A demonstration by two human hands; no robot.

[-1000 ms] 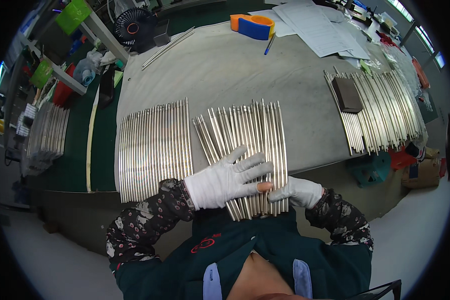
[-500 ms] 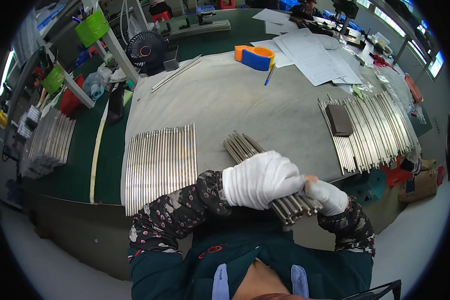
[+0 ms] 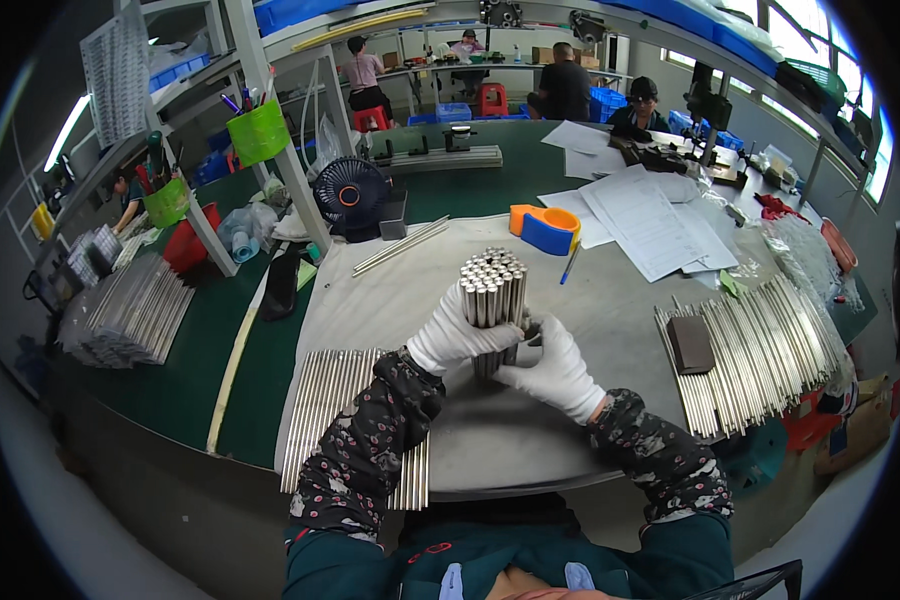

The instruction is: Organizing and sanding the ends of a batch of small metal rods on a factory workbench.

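A bundle of thin shiny metal rods (image 3: 495,288) stands upright over the middle of the table, its round ends facing up. My left hand (image 3: 447,336), in a white glove, is wrapped around the bundle from the left. Lower down, my right hand (image 3: 558,372), also white-gloved with bare fingertips partly showing, grips it from the right. The bundle hides some of the fingers and its own lower end. Beside my left forearm lies a flat row of similar rods (image 3: 320,408), partly covered by the patterned sleeve.
At the right lies a wide spread of rods (image 3: 760,350) with a dark brown block (image 3: 690,345) on it. Further back are papers (image 3: 655,220), an orange and blue tape dispenser (image 3: 547,230), a pen (image 3: 570,264), a few loose rods (image 3: 400,247) and a black fan (image 3: 351,195). People sit beyond.
The bundle has gone from lying tilted near my body to upright and farther out over the table. Both hands moved away from me with it, and the view has tipped upward.
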